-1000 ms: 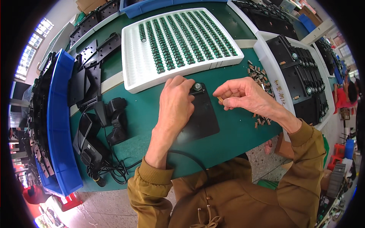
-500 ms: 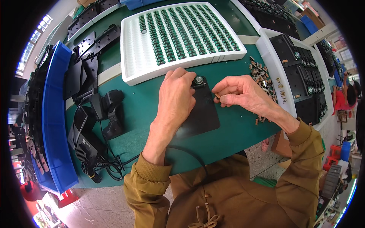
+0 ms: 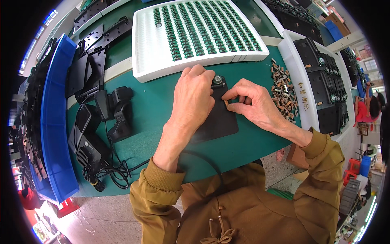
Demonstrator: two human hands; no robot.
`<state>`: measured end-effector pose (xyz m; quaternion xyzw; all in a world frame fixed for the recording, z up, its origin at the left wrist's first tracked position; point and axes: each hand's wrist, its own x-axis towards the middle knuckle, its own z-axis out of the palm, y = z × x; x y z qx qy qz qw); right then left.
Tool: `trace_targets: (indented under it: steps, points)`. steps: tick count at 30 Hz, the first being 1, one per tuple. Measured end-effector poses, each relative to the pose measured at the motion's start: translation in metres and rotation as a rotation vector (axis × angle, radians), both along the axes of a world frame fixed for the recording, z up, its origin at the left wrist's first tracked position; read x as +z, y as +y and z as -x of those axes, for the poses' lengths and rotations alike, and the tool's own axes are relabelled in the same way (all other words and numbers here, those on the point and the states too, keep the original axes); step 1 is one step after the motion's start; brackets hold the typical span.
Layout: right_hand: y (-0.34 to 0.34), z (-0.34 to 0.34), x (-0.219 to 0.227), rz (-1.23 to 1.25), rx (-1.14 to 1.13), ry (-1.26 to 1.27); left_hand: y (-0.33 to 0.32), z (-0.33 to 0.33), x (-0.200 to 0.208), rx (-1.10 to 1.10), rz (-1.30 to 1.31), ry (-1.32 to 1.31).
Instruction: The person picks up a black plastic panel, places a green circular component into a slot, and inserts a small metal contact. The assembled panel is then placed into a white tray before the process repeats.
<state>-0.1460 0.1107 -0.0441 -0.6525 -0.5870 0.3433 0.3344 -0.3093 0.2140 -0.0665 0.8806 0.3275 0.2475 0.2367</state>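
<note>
A flat black plastic panel (image 3: 221, 122) lies on the green table, with a round, silvery-rimmed part (image 3: 218, 79) at its far end. Its far left side is gripped by my left hand (image 3: 193, 99), whose fingers are curled and whose fingertips are mostly hidden. Between the thumb and forefinger of my right hand (image 3: 256, 105) is a small brown-and-tan component (image 3: 227, 103), held at the panel's right edge. From this angle I cannot tell whether the component is seated in the panel.
A white foam tray (image 3: 170, 71) with rows of green-and-black parts sits beyond my hands. Small components are heaped in a loose pile (image 3: 282, 91) at right, beside a white bin (image 3: 302, 99) of black panels. At left are a black corded device (image 3: 91, 142) and a blue bin (image 3: 57, 126).
My right hand has moved left, bringing the small component from beside the panel onto its right edge. My left hand still holds the panel; the whole view has shifted slightly.
</note>
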Motion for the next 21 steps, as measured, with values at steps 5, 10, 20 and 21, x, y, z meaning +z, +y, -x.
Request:
trace_targets:
  steps: [5,10,20,21]
  points:
    - [-0.0016,0.0042,-0.0027,-0.008,-0.031,-0.025,-0.0019,-0.0005,0.0012,0.001,-0.016,0.002]
    - [-0.0022,0.0076,-0.0059,-0.031,-0.023,-0.048,-0.0014,0.0012,-0.0008,0.013,-0.010,0.014]
    - [0.0000,0.0053,-0.0044,-0.049,-0.053,-0.041,0.0003,0.0015,0.0028,0.012,-0.073,0.046]
    - [0.0004,0.0049,-0.0045,-0.056,-0.035,-0.039,0.0002,0.0020,0.0023,0.013,-0.073,0.048]
